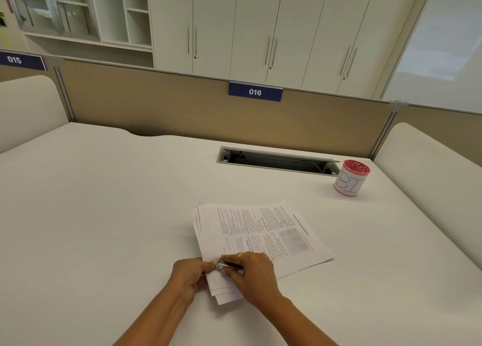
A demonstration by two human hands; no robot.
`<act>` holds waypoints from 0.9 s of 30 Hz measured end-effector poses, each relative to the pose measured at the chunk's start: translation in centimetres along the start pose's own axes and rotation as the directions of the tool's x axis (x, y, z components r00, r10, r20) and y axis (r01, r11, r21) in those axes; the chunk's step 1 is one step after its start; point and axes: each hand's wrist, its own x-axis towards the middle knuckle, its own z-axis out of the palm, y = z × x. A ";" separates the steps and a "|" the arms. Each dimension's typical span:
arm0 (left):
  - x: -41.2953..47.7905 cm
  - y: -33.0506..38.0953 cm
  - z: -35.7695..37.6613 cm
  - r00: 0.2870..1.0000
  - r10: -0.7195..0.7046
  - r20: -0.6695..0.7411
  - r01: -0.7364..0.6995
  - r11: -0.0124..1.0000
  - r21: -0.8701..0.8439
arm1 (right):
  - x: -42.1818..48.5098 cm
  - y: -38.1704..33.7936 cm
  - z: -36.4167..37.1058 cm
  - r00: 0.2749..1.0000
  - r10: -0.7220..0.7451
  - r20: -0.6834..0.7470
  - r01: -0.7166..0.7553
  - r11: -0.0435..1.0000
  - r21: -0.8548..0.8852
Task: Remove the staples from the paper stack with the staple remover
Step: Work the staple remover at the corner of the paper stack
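Both forearms reach in from the table's near edge and meet at the near corner of the paper stack (263, 234). The left hand (189, 275) has its fingers curled round the stack's left edge at that corner, pinching the sheets and holding them down. The right hand (251, 274) grips the staple remover (226, 265), a small metal tool held between the thumb below and the fingers above. Its tip points left, against the paper and just beside the left fingertips. Whether its jaws have bitten on a staple is too small to tell. A gold ring (240, 257) sits on one finger of the right hand.

The stack lies flat on the white table (104, 215), a little right of the middle and turned at a slant. Its printed top sheet faces up and the lower sheets fan out slightly at the left edge and the near corner.

Toward the table's far right corner stands a pink-rimmed cup (350, 180) with "BI" handwritten on its white side, well apart from the stack. It stands just beside the right end of a cable slot (276, 160) that runs along the far edge. Behind the far edge rises a tan partition (156, 105) bearing a blue label (255, 92) that reads 016, with pale cabinets (260, 27) beyond it.
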 end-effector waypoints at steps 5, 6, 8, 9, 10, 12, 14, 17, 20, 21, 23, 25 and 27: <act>-0.1 0.1 0.2 1.000 -0.003 -0.005 0.003 1.000 -0.007 | -0.2 0.1 0.2 0.999 0.048 -0.008 -0.047 0.996 0.070; -0.2 0.0 0.2 1.000 0.000 -0.009 0.000 1.000 -0.007 | -0.1 0.1 0.1 0.999 0.054 -0.006 -0.054 0.995 0.079; -0.2 0.0 0.2 1.000 0.005 -0.013 -0.005 1.000 -0.008 | 0.0 0.1 0.1 0.998 0.061 0.006 -0.061 0.994 0.086; -0.2 0.0 0.2 1.000 0.006 -0.010 -0.006 1.000 -0.009 | 0.0 0.1 0.0 0.998 0.064 0.010 -0.065 0.994 0.089; -0.2 0.0 0.2 1.000 0.008 -0.005 -0.008 1.000 -0.010 | 0.1 0.2 0.0 0.998 0.069 0.013 -0.070 0.993 0.095; -0.2 0.0 0.2 1.000 0.014 0.003 -0.013 1.000 -0.008 | 0.0 0.3 0.0 0.996 0.083 0.017 -0.085 0.990 0.112; -0.2 0.0 0.2 1.000 0.018 0.015 -0.018 1.000 -0.009 | 0.0 0.2 -0.1 0.995 0.100 0.022 -0.102 0.987 0.122; -0.1 -0.1 0.0 0.999 0.026 0.018 -0.026 1.000 -0.017 | 0.0 0.0 -0.1 0.993 0.116 0.011 -0.116 0.985 0.130; -0.1 -0.3 -0.1 0.999 0.035 0.008 -0.035 0.999 -0.019 | 0.1 -0.2 -0.2 0.994 0.113 -0.002 -0.111 0.986 0.126; 0.0 -0.3 -0.1 0.999 0.039 0.003 -0.039 0.999 -0.016 | 0.2 -0.1 -0.2 0.995 0.101 -0.004 -0.100 0.988 0.118; 0.1 -0.4 -0.1 0.999 0.047 -0.004 -0.047 0.999 -0.008 | 0.2 0.0 -0.1 0.997 0.076 0.027 -0.077 0.996 0.042; 0.1 -0.4 -0.1 0.999 0.051 -0.004 -0.051 0.999 -0.011 | 0.4 0.1 0.0 0.997 0.050 0.057 -0.047 0.997 -0.053; 0.1 -0.5 -0.1 0.998 0.055 -0.006 -0.056 0.998 -0.019 | 0.5 0.1 0.1 0.998 0.033 0.048 -0.028 0.995 -0.093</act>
